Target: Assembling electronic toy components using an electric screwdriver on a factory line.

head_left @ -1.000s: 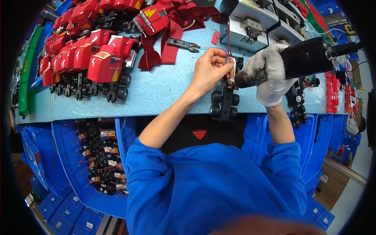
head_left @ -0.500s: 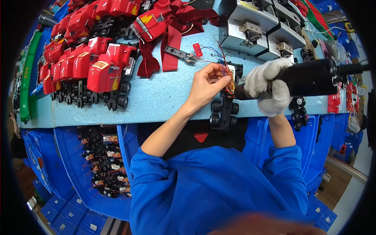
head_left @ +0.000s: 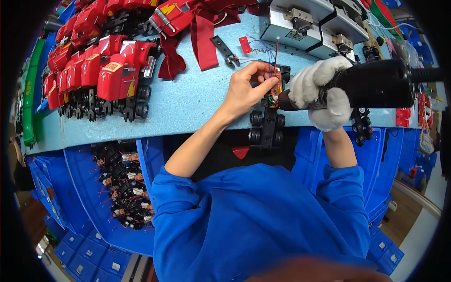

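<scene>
A black toy truck chassis [head_left: 267, 124] with several wheels lies at the bench's near edge. On its far part sits a small circuit board [head_left: 277, 87] with thin red and blue wires. My bare left hand [head_left: 250, 88] is closed, thumb and fingertips pinching at the board and its wires; the fingers partly hide the exact grip. In a white glove, my right hand [head_left: 319, 91] wraps around a black corded electric screwdriver [head_left: 376, 87]. The tool's narrow end points at the board, close beside my left fingertips; whether it touches is hidden.
Red toy truck bodies [head_left: 115, 77] crowd the left of the bench [head_left: 183, 101]. Beyond my left hand lie a black plate [head_left: 224, 50], a small red piece [head_left: 244, 45] and red straps [head_left: 205, 49]. Metal fixtures [head_left: 296, 28] stand at the back. A blue bin [head_left: 101, 207] holds wired chassis.
The view has shifted slightly, so the bench sits higher. The black plate with wires has turned and lies a little farther from the left hand. Both hands keep their grips at the chassis.
</scene>
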A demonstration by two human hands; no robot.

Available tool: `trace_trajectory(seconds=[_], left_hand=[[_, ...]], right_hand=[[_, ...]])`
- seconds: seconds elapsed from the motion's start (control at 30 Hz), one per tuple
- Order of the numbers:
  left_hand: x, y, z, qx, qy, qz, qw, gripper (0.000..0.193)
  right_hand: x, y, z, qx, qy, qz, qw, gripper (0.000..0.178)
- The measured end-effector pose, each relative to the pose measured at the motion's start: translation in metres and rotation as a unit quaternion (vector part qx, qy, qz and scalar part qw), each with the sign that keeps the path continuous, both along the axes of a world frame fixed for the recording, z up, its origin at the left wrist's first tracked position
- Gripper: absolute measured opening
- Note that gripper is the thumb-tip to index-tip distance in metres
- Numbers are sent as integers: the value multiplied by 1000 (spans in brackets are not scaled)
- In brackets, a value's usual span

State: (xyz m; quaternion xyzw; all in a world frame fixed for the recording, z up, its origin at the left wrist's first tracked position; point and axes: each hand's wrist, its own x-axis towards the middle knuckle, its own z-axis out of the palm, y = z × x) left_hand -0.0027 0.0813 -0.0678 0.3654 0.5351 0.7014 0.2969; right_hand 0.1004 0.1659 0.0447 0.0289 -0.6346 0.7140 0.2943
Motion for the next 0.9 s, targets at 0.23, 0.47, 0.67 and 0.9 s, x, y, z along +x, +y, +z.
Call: trace_trajectory(seconds=[0.23,0.47,0.67,0.9], left_hand=[[-5,0,0,-3,-15,-37,999,19],[-3,-7,-5,3,-142,-27,990,19],[2,-2,3,-8,-108,-27,994,13],[6,-11,-4,-40,57,30,997,29]], right_hand=[[-3,-2,-2,-13,-24,-12,1000,25],[-1,48,36,47,122,-84,988,31],[-57,161,31,141,119,9,983,29],[-64,148,25,74,77,-48,993,30]])
